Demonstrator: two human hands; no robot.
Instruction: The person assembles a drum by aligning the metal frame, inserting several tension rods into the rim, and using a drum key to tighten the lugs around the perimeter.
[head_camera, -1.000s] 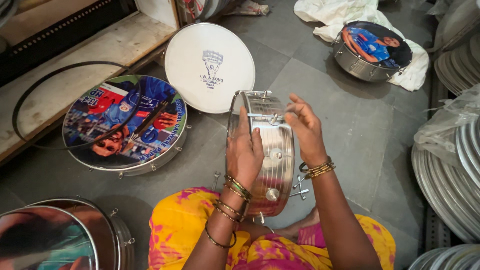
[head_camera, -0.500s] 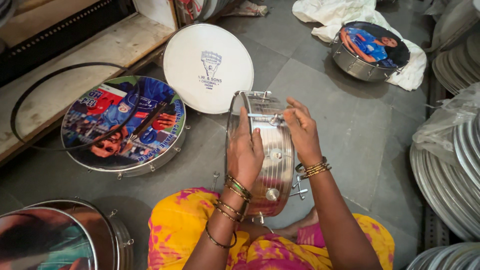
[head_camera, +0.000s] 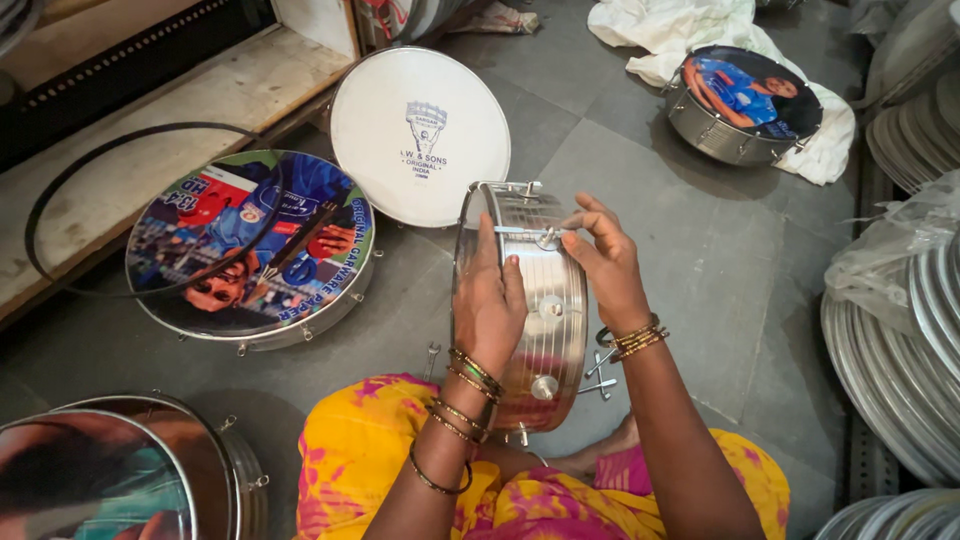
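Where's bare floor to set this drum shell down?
Widest bare floor lies right of the drum shell, between the picture drum on the white cloth and the stacked metal rims. Left is crowded: printed drum, white drumhead. Small tools lie under the right hand; left hand steadies the shell.

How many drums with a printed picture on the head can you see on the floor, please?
3: one left of the hands, one on the white cloth at top right, one cut off at bottom left. Others may be hidden.
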